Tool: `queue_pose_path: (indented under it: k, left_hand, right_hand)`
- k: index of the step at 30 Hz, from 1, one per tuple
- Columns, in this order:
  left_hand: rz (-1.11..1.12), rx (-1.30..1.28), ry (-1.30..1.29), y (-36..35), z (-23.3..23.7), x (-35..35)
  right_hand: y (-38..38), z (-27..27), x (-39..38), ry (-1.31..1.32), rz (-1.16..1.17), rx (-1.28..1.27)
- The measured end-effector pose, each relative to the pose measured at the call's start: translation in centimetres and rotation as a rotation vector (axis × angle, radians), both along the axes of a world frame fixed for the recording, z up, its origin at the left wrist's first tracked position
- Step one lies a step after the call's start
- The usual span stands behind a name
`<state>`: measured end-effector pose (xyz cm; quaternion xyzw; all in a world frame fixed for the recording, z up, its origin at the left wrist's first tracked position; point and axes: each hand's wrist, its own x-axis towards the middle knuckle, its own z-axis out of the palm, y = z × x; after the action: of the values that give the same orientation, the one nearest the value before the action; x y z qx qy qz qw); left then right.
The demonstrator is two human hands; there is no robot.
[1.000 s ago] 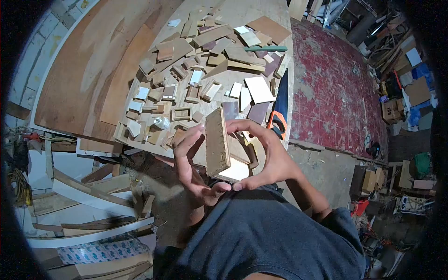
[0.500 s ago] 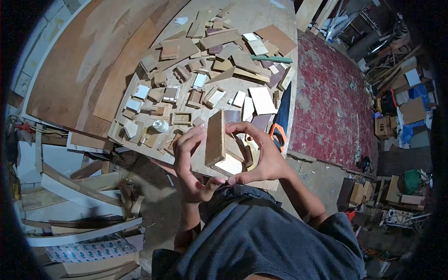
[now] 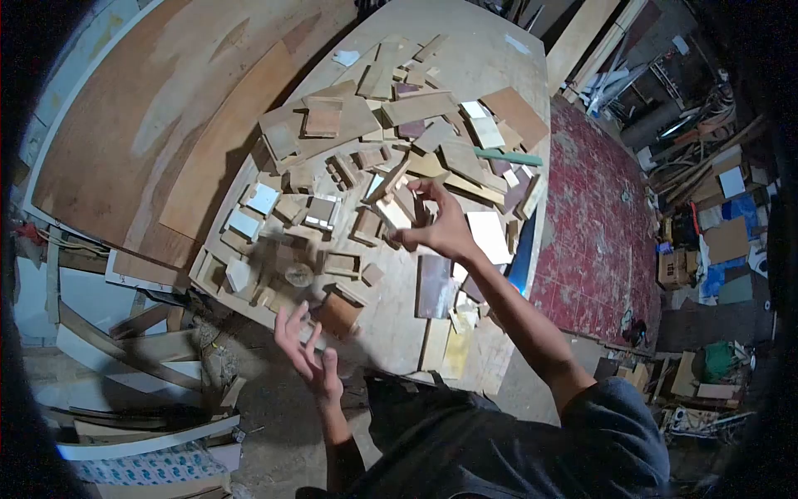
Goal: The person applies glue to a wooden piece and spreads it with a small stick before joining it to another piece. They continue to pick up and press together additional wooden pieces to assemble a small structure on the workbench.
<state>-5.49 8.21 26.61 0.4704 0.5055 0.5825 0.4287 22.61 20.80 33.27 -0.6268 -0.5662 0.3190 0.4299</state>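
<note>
- While the left hand [image 3: 308,356] is hovering open at the near edge of the pale wooden table [image 3: 386,324], the right hand [image 3: 440,223] is gripping one small pale-faced wooden box [image 3: 392,214] over mid-table.
- Its long axis is running near-left to far-right, pale face pointing personward.
- One flat green strip [image 3: 509,156] is lying beyond.

wooden box [image 3: 391,211] partly hidden by right grip [image 3: 406,211], saw [image 3: 522,258] partly behind forearm [image 3: 522,319], plywood sheet [image 3: 108,141] cut off at top
</note>
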Motion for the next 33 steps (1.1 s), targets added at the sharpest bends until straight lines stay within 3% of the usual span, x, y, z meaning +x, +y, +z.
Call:
queue_pose_path:
  k: [1, 5, 7, 12, 16, 17, 18, 24, 28, 31, 32, 33]
  left_hand:
    - [0.006, 0.002, -0.002, 0.1, -0.4, -0.4]
    - [0.14, -0.174, 0.039, -0.3, -3.4, -2.4]
    - [0.2, -0.22, 0.079, -1.1, -6.5, -3.6]
    - [0.317, -0.403, 0.328, -5.3, -12.3, -5.7]
    - [0.448, -0.543, 0.218, -13.6, -22.3, -9.6]
    - [0.466, -0.477, 0.479, -15.4, -23.5, -10.7]
    - [0.477, -0.406, 0.737, -16.1, -24.2, -11.1]
    - [0.558, -0.9, 0.623, -18.6, -19.1, -8.4]
    - [0.49, -0.721, 0.687, -19.3, -19.0, -7.5]
    - [0.431, -0.552, 0.638, -27.9, -27.5, -10.0]
    - [0.423, -0.546, 0.632, -27.0, -26.4, -9.4]
    - [0.487, -0.714, 0.595, -26.5, -24.4, -8.4]
  right_hand:
    - [2.4, -1.9, 0.5, -0.115, -0.04, -0.005]
    - [11.8, -9.9, 1.7, -0.088, -0.166, 0.07]
    - [14.5, -9.1, 0.9, -0.229, -0.255, 0.033]
    - [22.7, -16.0, 1.6, -0.321, -0.338, 0.035]
    - [28.2, -19.8, 1.8, -0.466, -0.358, -0.085]
    - [29.3, -20.3, 1.7, -0.465, -0.357, -0.088]
    - [30.2, -20.7, 1.4, -0.475, -0.41, -0.13]
    - [34.0, -23.3, 1.0, -0.532, -0.504, -0.254]
    - [34.7, -23.9, 0.5, -0.565, -0.55, -0.194]
    - [34.5, -22.7, -0.1, -0.509, -0.559, -0.313]
    - [34.8, -23.3, 0.2, -0.526, -0.556, -0.316]
    - [35.0, -23.8, 0.6, -0.529, -0.562, -0.312]
